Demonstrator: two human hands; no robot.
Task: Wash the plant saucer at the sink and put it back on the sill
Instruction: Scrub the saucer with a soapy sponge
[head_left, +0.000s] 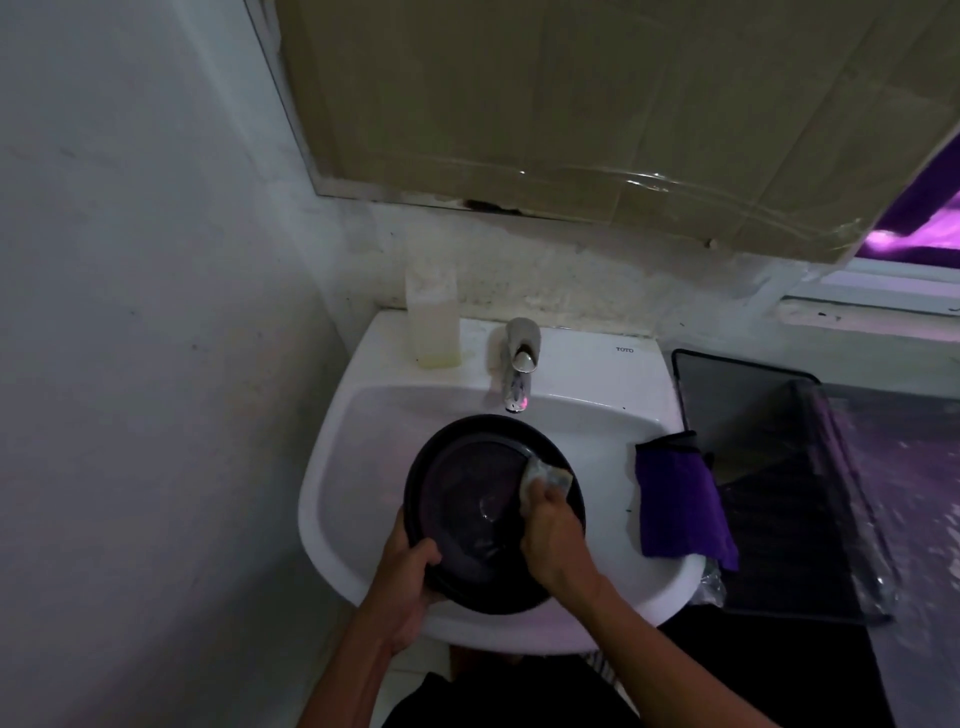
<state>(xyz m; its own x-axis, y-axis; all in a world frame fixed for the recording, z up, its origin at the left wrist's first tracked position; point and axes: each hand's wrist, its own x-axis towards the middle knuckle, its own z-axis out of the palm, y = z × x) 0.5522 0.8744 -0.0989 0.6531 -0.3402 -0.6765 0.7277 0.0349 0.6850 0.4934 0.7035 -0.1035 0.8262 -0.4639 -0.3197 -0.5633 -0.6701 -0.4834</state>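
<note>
Gripping saucer (467, 499) rim over sink (332, 467): left hand (408, 577); right hand (553, 535) clutches sponge (545, 475) inside.

Black saucer (478, 499), white sink (363, 467), pale sponge (545, 480), purple cloth (680, 509), chrome tap (519, 364).

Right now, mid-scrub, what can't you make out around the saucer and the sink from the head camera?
- Sink drain: hidden under the round black plastic saucer held over the white ceramic sink.
- Water flow: the chrome tap shows no clear stream; too dim to tell.
- Pale sponge: mostly covered by the right hand.
- Left hand fingers: behind the saucer's rim.
- Window sill: cut off by the right edge.
</note>
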